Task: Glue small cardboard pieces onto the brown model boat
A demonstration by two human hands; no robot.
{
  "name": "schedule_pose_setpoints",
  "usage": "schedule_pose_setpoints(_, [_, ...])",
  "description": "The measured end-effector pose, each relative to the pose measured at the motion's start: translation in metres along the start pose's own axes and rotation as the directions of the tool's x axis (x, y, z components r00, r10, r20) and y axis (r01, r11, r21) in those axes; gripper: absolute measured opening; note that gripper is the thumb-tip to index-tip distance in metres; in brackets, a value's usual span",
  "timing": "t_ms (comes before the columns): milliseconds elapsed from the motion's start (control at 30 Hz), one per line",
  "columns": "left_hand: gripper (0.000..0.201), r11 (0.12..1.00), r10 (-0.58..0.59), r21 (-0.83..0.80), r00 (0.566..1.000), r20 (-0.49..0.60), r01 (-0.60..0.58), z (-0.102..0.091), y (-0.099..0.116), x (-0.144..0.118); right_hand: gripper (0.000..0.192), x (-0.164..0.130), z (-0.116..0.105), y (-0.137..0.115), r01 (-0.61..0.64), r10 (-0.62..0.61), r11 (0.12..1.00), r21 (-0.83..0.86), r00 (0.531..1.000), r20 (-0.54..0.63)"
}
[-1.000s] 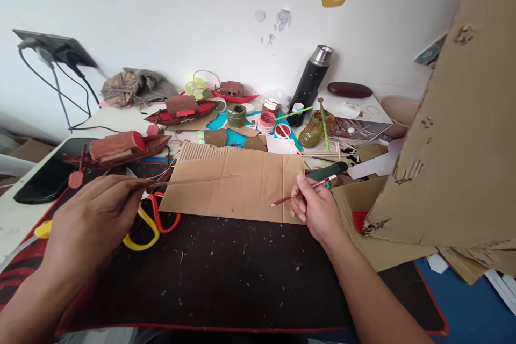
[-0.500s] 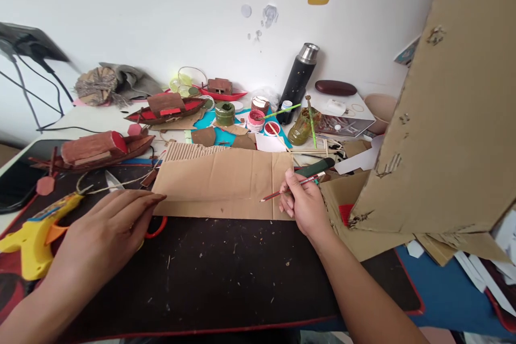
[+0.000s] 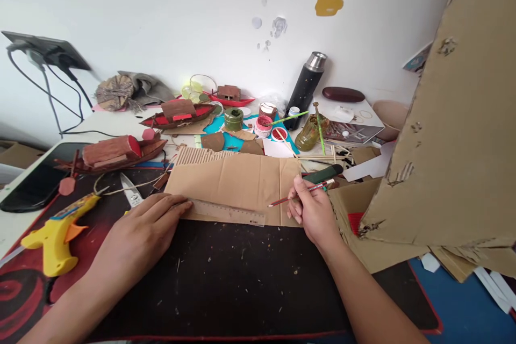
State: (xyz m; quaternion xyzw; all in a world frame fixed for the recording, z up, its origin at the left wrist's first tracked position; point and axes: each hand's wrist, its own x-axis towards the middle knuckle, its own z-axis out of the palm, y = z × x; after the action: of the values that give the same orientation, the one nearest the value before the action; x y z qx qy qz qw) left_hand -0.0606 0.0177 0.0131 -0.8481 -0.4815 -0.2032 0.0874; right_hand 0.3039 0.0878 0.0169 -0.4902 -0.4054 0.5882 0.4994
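Ruler down on the cardboard!
Left hand now presses the ruler flat along the cardboard sheet's near edge; right hand grips the pencil, tip just above the ruler.

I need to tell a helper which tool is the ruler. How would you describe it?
Find the flat cardboard sheet at the middle of the desk. Along its near edge lies the ruler, pinned by the left hand. It is a clear strip, unlike the red pencil.

my left hand hides the ruler's near end and the scissors beneath it. the big cardboard sheet runs off the right edge. ruler markings are too small to read.
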Motion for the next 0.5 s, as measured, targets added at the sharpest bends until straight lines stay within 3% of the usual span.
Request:
schedule_pose_setpoints(267, [0.036, 0.996, 0.086, -0.021, 0.996, -0.022, -0.086, 0.005, 0.025, 0.0, 0.074, 0.0, 0.0, 0.0, -0.015, 0.015, 1.0, -0.01, 1.0, -0.006])
schedule_pose_setpoints(500, [0.046, 0.993, 0.114, -0.044, 0.993, 0.008, -0.114, 0.01, 0.029, -0.002, 0.071, -0.002, 0.0, -0.001, -0.01, 0.011, 0.998, -0.054, 1.0, 0.012])
